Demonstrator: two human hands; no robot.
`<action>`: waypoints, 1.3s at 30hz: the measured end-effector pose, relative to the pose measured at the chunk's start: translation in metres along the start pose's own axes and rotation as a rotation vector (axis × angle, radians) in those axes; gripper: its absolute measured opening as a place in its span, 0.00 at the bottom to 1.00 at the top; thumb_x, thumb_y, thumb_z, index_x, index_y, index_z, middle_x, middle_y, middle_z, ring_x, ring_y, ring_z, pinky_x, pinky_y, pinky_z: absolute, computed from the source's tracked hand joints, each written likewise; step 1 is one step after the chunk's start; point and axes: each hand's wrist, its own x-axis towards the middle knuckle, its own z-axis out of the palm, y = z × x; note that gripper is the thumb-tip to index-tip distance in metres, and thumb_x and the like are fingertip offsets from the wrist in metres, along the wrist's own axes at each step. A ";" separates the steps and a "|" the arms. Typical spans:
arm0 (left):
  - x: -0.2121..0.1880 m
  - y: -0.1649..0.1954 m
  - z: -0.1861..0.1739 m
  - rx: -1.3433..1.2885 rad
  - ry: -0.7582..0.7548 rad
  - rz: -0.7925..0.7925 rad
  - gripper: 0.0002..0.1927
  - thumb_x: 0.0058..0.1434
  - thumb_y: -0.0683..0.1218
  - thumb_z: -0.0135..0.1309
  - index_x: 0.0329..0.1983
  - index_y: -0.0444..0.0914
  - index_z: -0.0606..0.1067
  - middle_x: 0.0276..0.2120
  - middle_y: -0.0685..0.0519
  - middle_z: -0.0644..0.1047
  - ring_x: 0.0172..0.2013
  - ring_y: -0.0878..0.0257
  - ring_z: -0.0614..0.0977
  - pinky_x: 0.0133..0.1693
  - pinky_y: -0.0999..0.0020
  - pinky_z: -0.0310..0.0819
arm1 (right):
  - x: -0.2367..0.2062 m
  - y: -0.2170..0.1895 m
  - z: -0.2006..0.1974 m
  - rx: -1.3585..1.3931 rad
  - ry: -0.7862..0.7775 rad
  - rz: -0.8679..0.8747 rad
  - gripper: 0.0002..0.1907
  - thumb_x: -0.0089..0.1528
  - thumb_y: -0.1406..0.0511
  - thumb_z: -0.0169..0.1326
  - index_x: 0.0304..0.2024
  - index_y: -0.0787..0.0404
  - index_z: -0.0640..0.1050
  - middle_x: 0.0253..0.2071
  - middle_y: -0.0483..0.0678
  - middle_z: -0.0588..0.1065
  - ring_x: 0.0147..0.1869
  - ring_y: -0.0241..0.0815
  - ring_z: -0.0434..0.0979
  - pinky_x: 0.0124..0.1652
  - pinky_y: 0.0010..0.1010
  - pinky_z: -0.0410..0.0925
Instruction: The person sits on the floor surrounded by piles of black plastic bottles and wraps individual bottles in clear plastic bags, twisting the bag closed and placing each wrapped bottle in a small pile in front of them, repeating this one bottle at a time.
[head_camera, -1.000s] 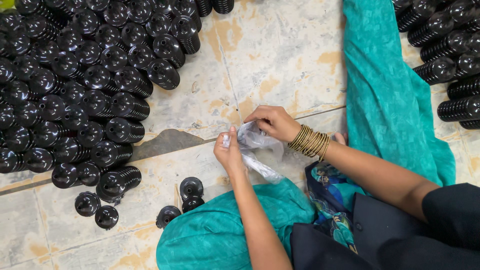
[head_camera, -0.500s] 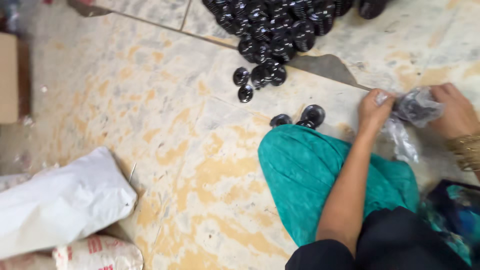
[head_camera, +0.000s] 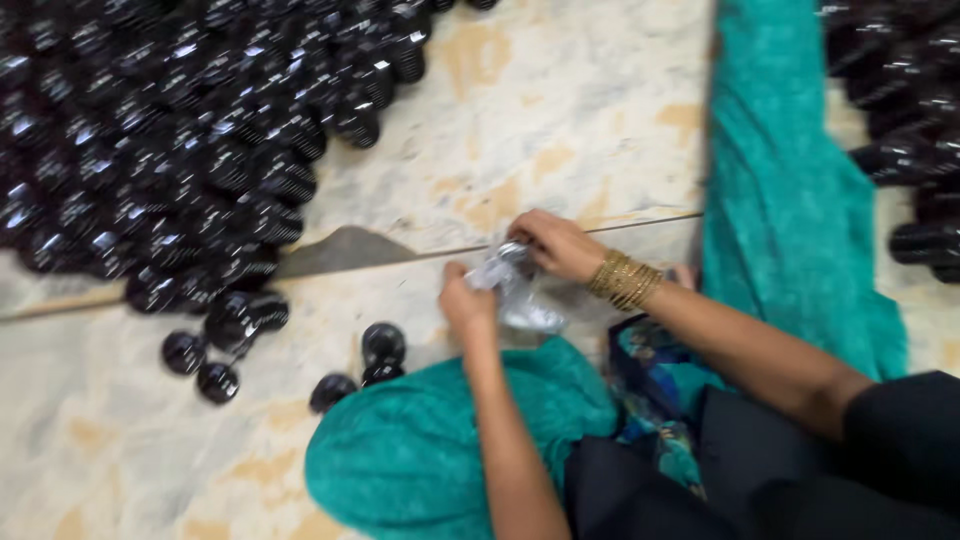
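Both hands meet over a small clear plastic bag (head_camera: 518, 296), which serves as the landmark here. The left hand (head_camera: 466, 303) pinches the bag's near-left edge, while the right hand (head_camera: 558, 244) grips its far end, a stack of gold bangles (head_camera: 623, 280) on that wrist just right of the bag. The picture is blurred, so what the bag holds cannot be told. Left of the bag and beyond it spreads a large heap of glossy black ribbed caps (head_camera: 170, 140); a few loose ones (head_camera: 382, 343) lie near its left side on the pale stone floor (head_camera: 560, 110). Teal cloth (head_camera: 430, 450) covers the knee just below the bag, and more teal cloth (head_camera: 780, 190) runs away to its right.
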 end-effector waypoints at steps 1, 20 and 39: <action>-0.002 0.001 -0.007 -0.019 -0.016 0.040 0.14 0.55 0.43 0.61 0.43 0.35 0.76 0.38 0.36 0.81 0.45 0.39 0.81 0.47 0.51 0.74 | 0.000 -0.003 -0.005 0.073 -0.017 0.034 0.19 0.57 0.75 0.53 0.51 0.59 0.74 0.42 0.51 0.75 0.48 0.51 0.79 0.48 0.37 0.72; -0.020 0.022 -0.053 0.038 -0.251 0.074 0.12 0.54 0.49 0.59 0.35 0.36 0.81 0.35 0.35 0.80 0.43 0.37 0.81 0.45 0.49 0.74 | -0.012 -0.029 -0.014 0.251 -0.169 0.257 0.23 0.60 0.77 0.50 0.58 0.58 0.70 0.47 0.51 0.73 0.46 0.47 0.80 0.44 0.35 0.75; 0.009 0.013 -0.017 -0.379 -0.245 -0.168 0.18 0.58 0.53 0.58 0.36 0.33 0.80 0.30 0.37 0.83 0.36 0.42 0.86 0.41 0.53 0.77 | 0.000 -0.057 -0.019 -0.035 0.141 0.007 0.29 0.54 0.81 0.50 0.59 0.65 0.66 0.53 0.58 0.68 0.54 0.57 0.74 0.47 0.37 0.70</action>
